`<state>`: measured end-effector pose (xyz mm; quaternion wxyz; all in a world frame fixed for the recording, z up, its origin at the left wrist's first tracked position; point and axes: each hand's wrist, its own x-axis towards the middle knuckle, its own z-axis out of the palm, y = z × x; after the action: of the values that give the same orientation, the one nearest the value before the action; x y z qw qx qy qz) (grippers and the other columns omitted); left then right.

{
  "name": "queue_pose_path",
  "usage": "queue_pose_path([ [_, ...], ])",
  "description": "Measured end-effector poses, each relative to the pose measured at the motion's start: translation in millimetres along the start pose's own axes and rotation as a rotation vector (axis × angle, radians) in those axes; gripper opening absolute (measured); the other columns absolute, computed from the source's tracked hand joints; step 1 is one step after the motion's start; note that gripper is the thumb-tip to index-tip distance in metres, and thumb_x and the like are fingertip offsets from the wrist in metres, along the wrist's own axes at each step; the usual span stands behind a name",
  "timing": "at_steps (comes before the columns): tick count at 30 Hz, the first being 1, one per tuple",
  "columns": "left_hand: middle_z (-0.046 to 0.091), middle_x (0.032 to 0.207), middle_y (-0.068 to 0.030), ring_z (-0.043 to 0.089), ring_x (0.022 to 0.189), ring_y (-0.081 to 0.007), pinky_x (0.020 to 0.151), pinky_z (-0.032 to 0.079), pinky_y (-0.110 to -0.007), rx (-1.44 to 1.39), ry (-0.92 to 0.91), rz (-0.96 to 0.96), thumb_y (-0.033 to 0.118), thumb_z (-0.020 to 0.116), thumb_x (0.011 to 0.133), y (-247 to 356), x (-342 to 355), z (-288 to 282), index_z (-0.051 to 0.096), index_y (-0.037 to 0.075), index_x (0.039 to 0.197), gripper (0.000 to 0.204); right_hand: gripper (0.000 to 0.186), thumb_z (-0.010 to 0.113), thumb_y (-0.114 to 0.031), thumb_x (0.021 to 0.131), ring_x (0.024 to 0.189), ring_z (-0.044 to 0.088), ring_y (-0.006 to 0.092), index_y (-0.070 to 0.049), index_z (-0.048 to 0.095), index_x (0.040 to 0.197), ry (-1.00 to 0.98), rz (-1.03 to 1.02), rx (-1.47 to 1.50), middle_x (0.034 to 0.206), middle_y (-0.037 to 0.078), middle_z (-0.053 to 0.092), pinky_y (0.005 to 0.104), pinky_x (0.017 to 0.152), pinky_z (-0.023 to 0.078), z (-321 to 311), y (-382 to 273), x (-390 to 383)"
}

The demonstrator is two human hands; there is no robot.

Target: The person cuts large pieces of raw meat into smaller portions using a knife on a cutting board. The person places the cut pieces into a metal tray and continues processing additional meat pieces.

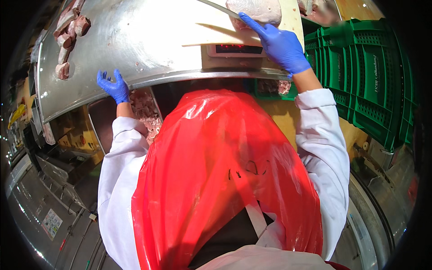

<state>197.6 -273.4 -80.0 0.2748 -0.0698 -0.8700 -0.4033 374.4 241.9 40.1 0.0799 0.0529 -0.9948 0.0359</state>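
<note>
My right hand (281, 49), in a blue glove, grips a knife (220, 9) with the index finger stretched along it. The blade points up-left over a large pale piece of raw meat (261, 11) on a cream cutting board (200, 31). Just below that board sits a scale (236, 50) with a red lit display. My gloved left hand (113, 87) is open, its fingers loosely curved and apart, near the front edge of the steel table (121, 40). Raw meat pieces (65, 40) lie in a line at the table's far left.
Below the table edge are a tray of meat scraps (146, 112) and a green container (265, 87) with more scraps. Green crates (355, 81) stand to the right, and more meat (310, 11) lies at upper right. My red apron (220, 157) fills the lower middle.
</note>
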Motion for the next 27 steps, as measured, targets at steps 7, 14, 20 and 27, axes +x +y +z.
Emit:
queue_pose_path([
  [7,0.06,0.116,-0.0132,0.058,0.108,-0.0259,0.098,0.044,-0.039,-0.25,-0.173,0.121,0.01,0.074,0.085,127,-30,46,0.055,-0.001,0.124,0.045,0.083,0.057,-0.005,0.087,0.058,0.063,0.0351,-0.042,0.028,0.156,-0.306,-0.018,-0.059,0.081,0.014,0.065,0.0453,0.052,0.053,-39,48,-84],
  [14,0.063,0.086,-0.0049,0.061,0.084,-0.0262,0.077,0.042,-0.04,-0.296,-0.272,0.571,0.042,0.085,0.07,266,-58,149,0.065,0.012,0.098,0.045,0.075,0.064,-0.005,0.09,0.078,0.067,0.0409,-0.031,0.037,0.155,-0.077,0.132,0.442,0.105,0.017,0.07,0.0445,0.066,0.055,-53,54,-99],
  [20,0.063,0.078,-0.0009,0.059,0.076,-0.0227,0.079,0.038,-0.042,0.029,-0.271,0.653,0.03,0.075,0.075,296,-83,200,0.066,0.017,0.088,0.02,0.079,0.064,-0.006,0.088,0.079,0.069,0.0396,-0.035,0.034,0.155,0.179,0.137,0.505,0.101,0.016,0.071,0.044,0.067,0.056,-21,31,-32],
  [27,0.062,0.075,-0.0035,0.057,0.073,-0.0239,0.08,0.037,-0.044,-0.075,-0.138,0.584,0.023,0.069,0.074,277,-95,208,0.065,0.015,0.083,0.012,0.068,0.062,-0.012,0.094,0.052,0.06,0.0233,-0.023,0.037,0.155,0.143,-0.159,-0.024,0.072,0.009,0.063,0.0365,0.049,0.05,-36,-16,19],
])
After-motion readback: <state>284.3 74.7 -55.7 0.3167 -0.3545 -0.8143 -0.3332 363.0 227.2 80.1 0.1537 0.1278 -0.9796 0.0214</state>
